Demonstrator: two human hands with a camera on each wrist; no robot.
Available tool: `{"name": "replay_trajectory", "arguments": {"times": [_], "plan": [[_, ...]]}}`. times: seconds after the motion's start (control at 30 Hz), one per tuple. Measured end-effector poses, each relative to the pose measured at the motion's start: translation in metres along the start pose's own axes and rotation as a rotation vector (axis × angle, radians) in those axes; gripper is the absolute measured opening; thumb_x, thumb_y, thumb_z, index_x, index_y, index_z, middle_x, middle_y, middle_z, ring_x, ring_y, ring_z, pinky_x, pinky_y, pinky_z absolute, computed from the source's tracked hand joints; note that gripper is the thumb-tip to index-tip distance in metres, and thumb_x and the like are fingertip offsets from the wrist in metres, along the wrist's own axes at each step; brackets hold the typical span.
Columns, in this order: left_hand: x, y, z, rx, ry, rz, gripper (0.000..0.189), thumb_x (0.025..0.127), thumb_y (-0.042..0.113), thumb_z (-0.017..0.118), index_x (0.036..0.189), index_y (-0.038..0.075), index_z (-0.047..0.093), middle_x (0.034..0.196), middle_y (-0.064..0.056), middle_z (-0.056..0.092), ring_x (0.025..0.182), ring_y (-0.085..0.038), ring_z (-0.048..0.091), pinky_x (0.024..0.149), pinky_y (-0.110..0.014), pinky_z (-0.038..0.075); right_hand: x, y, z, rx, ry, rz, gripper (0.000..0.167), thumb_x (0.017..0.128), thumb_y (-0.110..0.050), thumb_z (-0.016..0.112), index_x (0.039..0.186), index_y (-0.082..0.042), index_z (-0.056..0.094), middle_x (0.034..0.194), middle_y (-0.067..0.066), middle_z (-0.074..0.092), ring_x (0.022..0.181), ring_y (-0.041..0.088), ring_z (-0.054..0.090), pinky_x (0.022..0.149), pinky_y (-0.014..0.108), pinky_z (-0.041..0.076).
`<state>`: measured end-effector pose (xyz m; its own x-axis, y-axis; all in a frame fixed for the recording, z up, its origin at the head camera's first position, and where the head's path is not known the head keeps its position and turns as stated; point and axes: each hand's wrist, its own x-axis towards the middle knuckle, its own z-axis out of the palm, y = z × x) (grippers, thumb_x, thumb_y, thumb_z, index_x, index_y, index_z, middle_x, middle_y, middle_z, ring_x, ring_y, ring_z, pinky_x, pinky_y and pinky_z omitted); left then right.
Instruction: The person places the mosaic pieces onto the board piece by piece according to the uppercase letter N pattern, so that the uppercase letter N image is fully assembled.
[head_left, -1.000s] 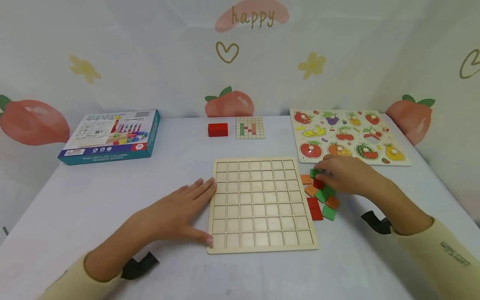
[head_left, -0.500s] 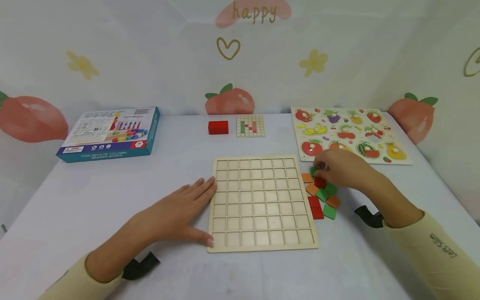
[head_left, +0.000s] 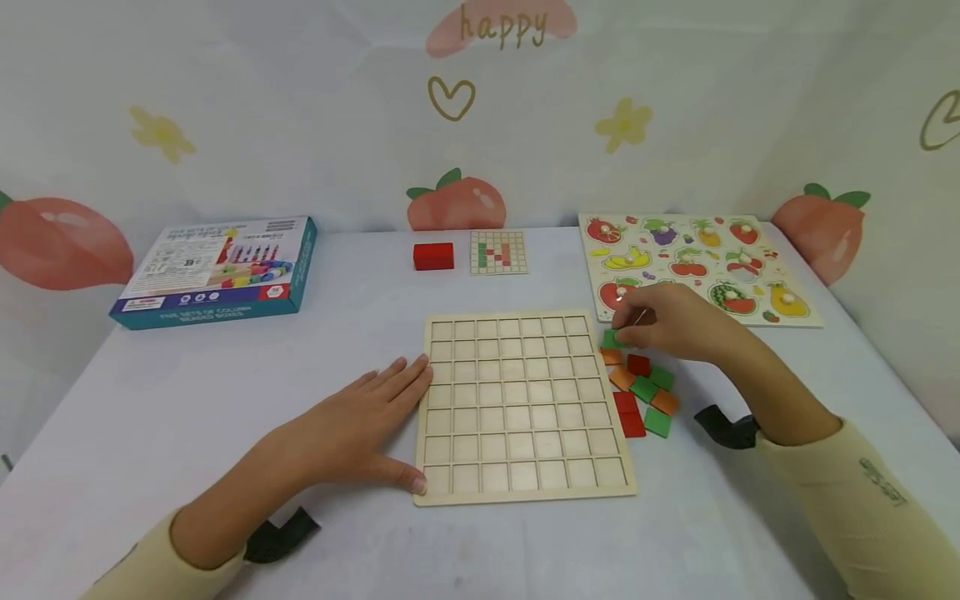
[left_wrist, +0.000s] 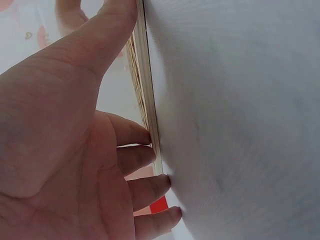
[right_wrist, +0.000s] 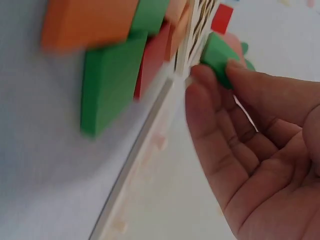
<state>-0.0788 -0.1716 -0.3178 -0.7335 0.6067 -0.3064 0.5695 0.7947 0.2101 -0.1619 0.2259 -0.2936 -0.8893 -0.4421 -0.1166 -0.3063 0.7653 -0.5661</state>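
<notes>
A pale wooden grid board [head_left: 517, 408] with bare square cells lies in the middle of the table. My left hand [head_left: 352, 429] rests flat along its left edge, fingers straight; in the left wrist view the fingertips [left_wrist: 150, 187] touch the table beside the board's side. Near the board's upper right corner, my right hand [head_left: 675, 325] pinches a green square tile [right_wrist: 218, 56] between thumb and fingers. Below that hand lies a loose pile of tiles, among them a red tile [head_left: 638, 365], an orange tile [head_left: 664, 403] and a green tile [head_left: 657, 422].
Behind the board stand a red block [head_left: 433, 257] and a small coloured pattern card [head_left: 498, 252]. A fruit knob puzzle [head_left: 750, 283] lies at the back right, close beyond my right hand. A teal-sided toy box [head_left: 217, 271] sits at the back left.
My right hand has picked the green tile from the top of the pile and moved a little left and away, toward the board's corner. The left hand has stayed in place.
</notes>
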Motion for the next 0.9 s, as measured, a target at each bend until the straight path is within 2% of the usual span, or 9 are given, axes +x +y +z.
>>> {"name": "replay_trajectory", "arguments": {"times": [0.2,0.47,0.63,0.9], "plan": [[-0.001,0.0,0.0,0.005,0.0,0.0,0.127,0.07,0.087,0.059,0.16,0.006,0.02,0.167,-0.009,0.012,0.151,-0.035,0.011,0.117,-0.057,0.021,0.009,-0.011,0.01,0.16,-0.068,0.021,0.004,0.091,-0.008,0.074,0.093,-0.005,0.073,0.081,0.002,0.07,0.074,0.021,0.065,0.07,0.034,0.055],[-0.001,0.0,0.001,-0.005,-0.007,-0.001,0.127,0.07,0.087,0.059,0.161,0.007,0.019,0.167,-0.009,0.01,0.152,-0.034,0.01,0.117,-0.057,0.02,0.029,-0.03,0.026,0.305,-0.143,0.025,0.006,0.092,-0.008,0.073,0.095,-0.003,0.074,0.087,0.006,0.072,0.076,0.022,0.071,0.074,0.034,0.057],[-0.001,0.001,0.002,-0.012,-0.013,-0.002,0.127,0.07,0.087,0.057,0.161,0.007,0.018,0.167,-0.008,0.01,0.152,-0.034,0.01,0.117,-0.056,0.02,0.042,-0.045,0.038,0.342,-0.191,0.035,0.005,0.093,-0.007,0.071,0.095,-0.003,0.074,0.087,0.006,0.071,0.075,0.022,0.07,0.075,0.034,0.057],[-0.001,0.001,0.002,0.005,-0.005,0.002,0.127,0.07,0.088,0.055,0.161,0.008,0.018,0.167,-0.009,0.01,0.152,-0.034,0.01,0.117,-0.057,0.021,0.061,-0.07,0.053,0.377,-0.212,-0.016,0.003,0.09,-0.003,0.072,0.092,-0.001,0.073,0.086,0.008,0.069,0.077,0.021,0.069,0.073,0.033,0.059]]}}
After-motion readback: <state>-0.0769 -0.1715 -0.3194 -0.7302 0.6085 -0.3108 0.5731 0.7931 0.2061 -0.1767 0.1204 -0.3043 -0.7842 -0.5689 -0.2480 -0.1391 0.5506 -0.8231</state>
